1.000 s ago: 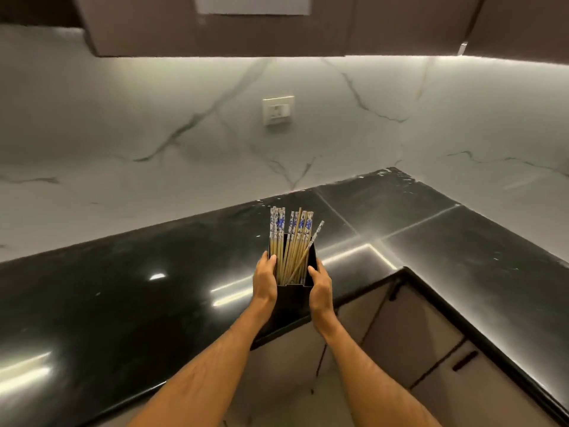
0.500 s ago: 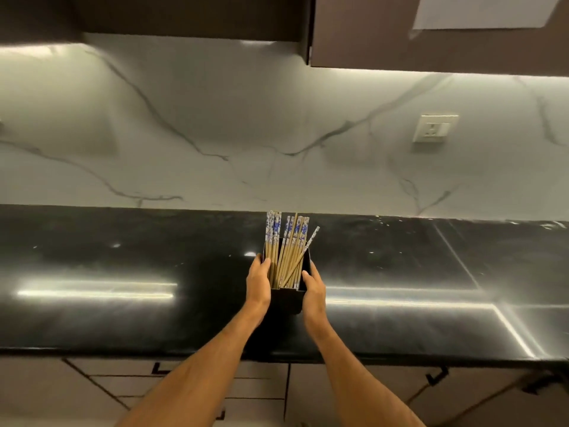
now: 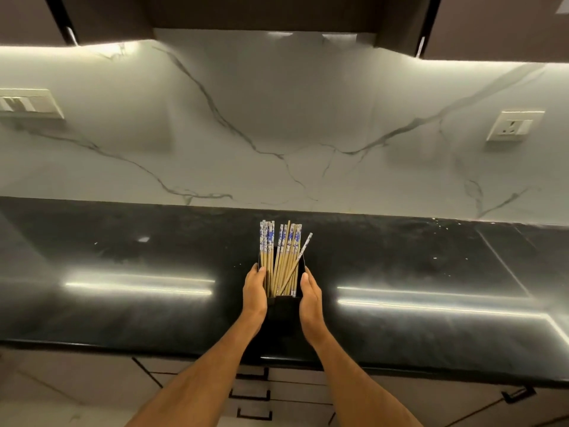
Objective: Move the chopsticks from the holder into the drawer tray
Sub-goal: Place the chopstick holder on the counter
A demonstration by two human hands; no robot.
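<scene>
While both hands bracket it, the black rectangular open-topped holder (image 3: pixel 283 309) sits over the glossy black stone surface (image 3: pixel 123 303), near the front edge; whether its base touches the surface cannot be told. The left hand (image 3: pixel 254 294) lies against the holder's left wall and the right hand (image 3: pixel 310 298) against its right wall. Each grip is curled round a side of the holder, with the thumb resting along the upper rim. The fingers on the far sides are hidden.

The bundle of bamboo chopsticks with blue-and-white patterned tops (image 3: pixel 281 254) stands inside the holder, patterned ends upward and projecting above the rim. Most stand nearly upright in two clusters. One chopstick leans to the right, its top clear of the others.

Behind the surface rises a white marble-veined backsplash (image 3: pixel 277 124), carrying a white wall socket (image 3: pixel 513 126) at the right and a white switch plate (image 3: pixel 29 103) at the left. Dark brown upper cabinets (image 3: pixel 261 10) hang above. Below the front edge, pale drawer fronts with black handles (image 3: pixel 255 392) are all closed.
</scene>
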